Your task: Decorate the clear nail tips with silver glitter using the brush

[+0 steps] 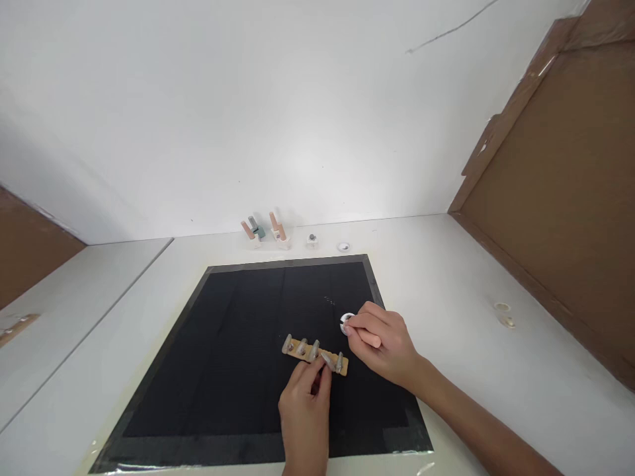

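Observation:
A yellowish wooden strip (pixel 307 356) lies slantwise on the black mat (pixel 233 344), with several greyish false nails (pixel 301 346) standing along it. My left hand (pixel 305 403) is closed in a pinch at a false nail (pixel 327 360) near the strip's right end. My right hand (pixel 381 340) is closed around a peach-coloured nail polish brush cap (pixel 370 337); its tip is mostly hidden by the fingers. Just beyond those fingers sits a small white round dish (pixel 346 322) with something dark in it, partly covered by the hand.
Along the back stand several nail polish bottles (pixel 282 243), a small clear bottle (pixel 311 243) and another white dish (pixel 343 246). Two small round pieces (pixel 503 307) lie at right. Brown cardboard panels (pixel 555 165) border the sides. A wooden piece (pixel 18 328) lies at far left.

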`<action>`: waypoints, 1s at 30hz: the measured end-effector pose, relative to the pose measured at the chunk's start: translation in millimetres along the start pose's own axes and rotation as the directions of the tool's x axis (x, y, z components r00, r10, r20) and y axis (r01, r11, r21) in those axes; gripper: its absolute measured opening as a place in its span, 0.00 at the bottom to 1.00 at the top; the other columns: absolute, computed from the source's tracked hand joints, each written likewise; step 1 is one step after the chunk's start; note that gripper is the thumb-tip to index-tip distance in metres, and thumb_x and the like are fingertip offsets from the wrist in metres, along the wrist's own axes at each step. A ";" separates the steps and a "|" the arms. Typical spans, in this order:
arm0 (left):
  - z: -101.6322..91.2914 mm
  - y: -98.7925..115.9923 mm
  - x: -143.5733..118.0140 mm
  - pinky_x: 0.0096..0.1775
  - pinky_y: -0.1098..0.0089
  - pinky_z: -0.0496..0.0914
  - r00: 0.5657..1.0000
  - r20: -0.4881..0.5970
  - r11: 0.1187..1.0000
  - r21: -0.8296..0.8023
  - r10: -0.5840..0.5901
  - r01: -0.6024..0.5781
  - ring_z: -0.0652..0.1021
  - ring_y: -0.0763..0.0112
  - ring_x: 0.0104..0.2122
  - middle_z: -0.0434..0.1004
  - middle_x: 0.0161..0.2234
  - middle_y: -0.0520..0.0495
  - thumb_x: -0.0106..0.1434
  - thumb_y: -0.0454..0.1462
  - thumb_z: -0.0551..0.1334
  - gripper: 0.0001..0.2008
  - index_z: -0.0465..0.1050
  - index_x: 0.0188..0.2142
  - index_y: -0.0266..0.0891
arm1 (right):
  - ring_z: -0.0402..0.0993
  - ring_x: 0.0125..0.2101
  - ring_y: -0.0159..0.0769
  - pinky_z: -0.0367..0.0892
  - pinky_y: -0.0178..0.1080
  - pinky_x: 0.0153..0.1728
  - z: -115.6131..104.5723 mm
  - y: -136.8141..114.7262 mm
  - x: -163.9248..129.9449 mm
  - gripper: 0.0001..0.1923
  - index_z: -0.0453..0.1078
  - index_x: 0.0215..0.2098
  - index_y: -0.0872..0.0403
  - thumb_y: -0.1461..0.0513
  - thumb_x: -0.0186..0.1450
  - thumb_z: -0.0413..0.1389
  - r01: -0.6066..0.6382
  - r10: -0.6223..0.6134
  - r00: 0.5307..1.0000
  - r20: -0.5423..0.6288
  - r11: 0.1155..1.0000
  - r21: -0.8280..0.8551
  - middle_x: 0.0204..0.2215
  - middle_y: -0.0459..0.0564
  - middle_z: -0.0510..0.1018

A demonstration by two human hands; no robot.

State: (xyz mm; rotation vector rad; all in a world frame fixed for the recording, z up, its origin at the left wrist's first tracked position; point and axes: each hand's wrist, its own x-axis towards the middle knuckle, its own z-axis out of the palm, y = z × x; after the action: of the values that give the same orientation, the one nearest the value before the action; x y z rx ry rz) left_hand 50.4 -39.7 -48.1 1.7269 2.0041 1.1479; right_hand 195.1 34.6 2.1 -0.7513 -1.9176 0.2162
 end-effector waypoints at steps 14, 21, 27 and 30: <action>-2.7 0.1 -5.7 0.27 0.71 0.72 0.996 0.046 0.990 -0.114 -0.073 0.077 0.79 0.66 0.24 0.79 0.30 0.44 0.60 0.36 0.57 0.11 0.80 0.32 0.37 | 0.65 0.20 0.28 0.60 0.31 0.19 3.1 2.9 -1.7 0.07 0.67 0.28 0.54 0.70 0.62 0.52 -0.036 0.036 0.999 0.031 0.999 0.013 0.21 0.45 0.67; -5.3 0.4 -4.7 0.28 0.71 0.72 0.987 0.129 0.973 -0.194 -0.100 0.124 0.79 0.66 0.26 0.79 0.33 0.44 0.61 0.38 0.59 0.10 0.80 0.32 0.38 | 0.65 0.20 0.29 0.60 0.31 0.19 3.1 3.0 -2.1 0.07 0.67 0.29 0.54 0.70 0.61 0.52 -0.030 0.030 0.999 0.035 1.000 0.005 0.21 0.46 0.68; -6.7 -3.9 -8.1 0.28 0.74 0.73 0.987 0.118 0.905 -0.401 -0.106 0.145 0.80 0.63 0.32 0.81 0.34 0.44 0.59 0.39 0.63 0.09 0.81 0.36 0.40 | 0.65 0.21 0.30 0.60 0.32 0.20 -1.4 3.0 0.9 0.07 0.67 0.28 0.54 0.70 0.61 0.52 -0.102 0.101 0.995 0.024 0.993 0.061 0.21 0.46 0.68; -13.4 -6.8 -5.5 0.31 0.73 0.74 0.989 0.122 0.872 -0.469 -0.088 0.136 0.80 0.62 0.33 0.81 0.33 0.44 0.57 0.38 0.64 0.08 0.82 0.35 0.40 | 0.65 0.21 0.30 0.60 0.33 0.21 -6.1 3.4 4.7 0.08 0.67 0.26 0.54 0.68 0.62 0.52 -0.224 0.224 0.975 0.010 0.969 0.106 0.21 0.46 0.69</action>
State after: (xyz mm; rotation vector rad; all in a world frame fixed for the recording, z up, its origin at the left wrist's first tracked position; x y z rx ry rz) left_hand 38.3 -49.9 -45.6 1.3660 1.5649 1.3488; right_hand 200.5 39.0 6.9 -0.8953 -1.8028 0.4538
